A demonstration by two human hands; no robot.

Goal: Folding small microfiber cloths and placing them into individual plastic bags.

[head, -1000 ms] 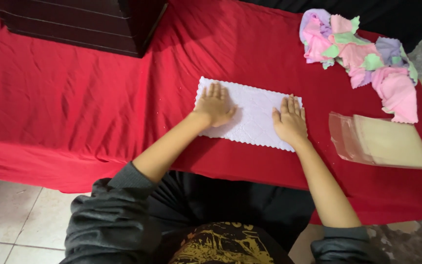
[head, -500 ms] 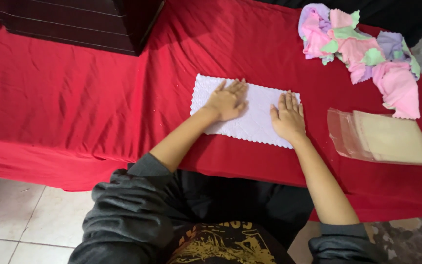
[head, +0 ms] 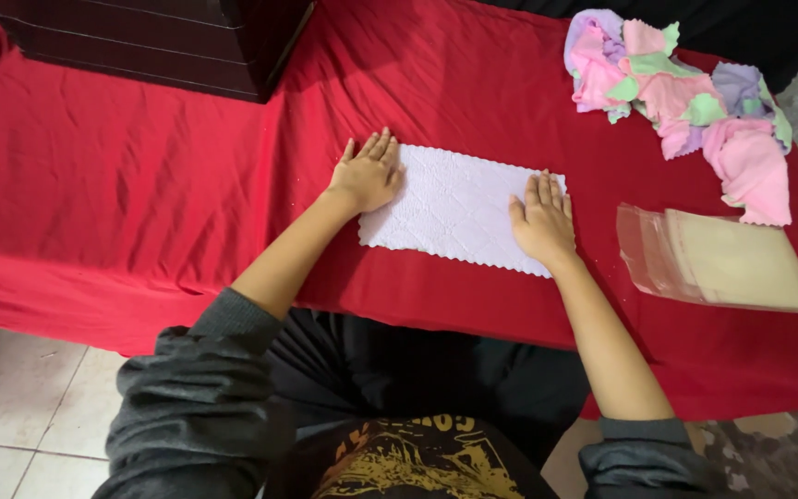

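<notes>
The left hand (head: 369, 174) has slid out to nine o'clock, the right hand (head: 541, 222) at three, both flat and spread on the white cloth (head: 454, 205), probably soft, light, best pinched at its scalloped corners.

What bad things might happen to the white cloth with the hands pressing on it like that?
The white cloth lies near the table's front edge, so a pull by the left hand or right hand might drag it off. The red tablecloth is wrinkled, so it may bunch underneath. The stack of clear bags sits close to the right hand and might get bumped.
</notes>
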